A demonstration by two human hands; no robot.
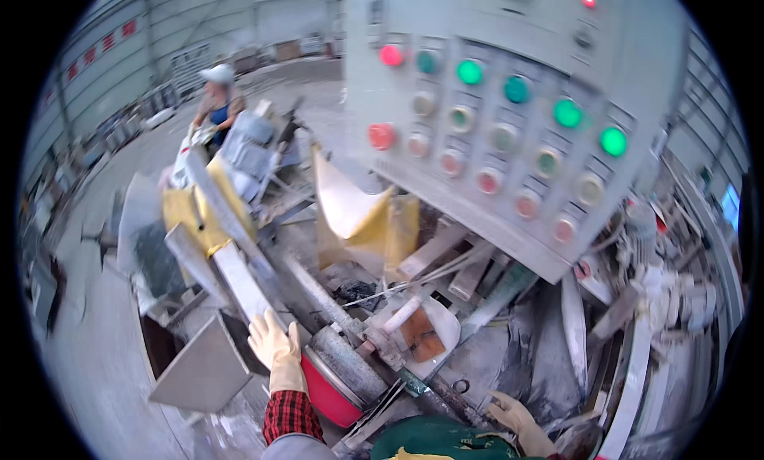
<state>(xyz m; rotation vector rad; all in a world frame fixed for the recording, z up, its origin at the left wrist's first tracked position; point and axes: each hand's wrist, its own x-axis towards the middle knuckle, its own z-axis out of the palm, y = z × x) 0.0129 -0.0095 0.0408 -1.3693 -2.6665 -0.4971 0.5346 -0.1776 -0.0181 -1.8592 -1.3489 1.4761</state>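
Note:
My left hand (275, 347), in a cream rubber glove with a red-and-black checked cuff, lies with its fingers stretched out at the near end of a long pale strip (241, 280). The strip slopes away from me between metal rails and passes under a yellow cover (191, 221). Beside that hand is a red-sided round drum or wheel (328, 390). Low on the right, my right hand (519, 419), gloved alike, hangs near the machine's dusty metal frame. Its fingers are apart, and I see nothing in them. A green apron (438, 438) covers my front.
A grey control cabinet (509, 173) with lit red and green buttons juts over the machine. A square grey plate (203, 368) tilts outward at left. A co-worker in a pale cap (217, 74) is at the machine's far end. Dusty motors and rails (637, 388) line the right.

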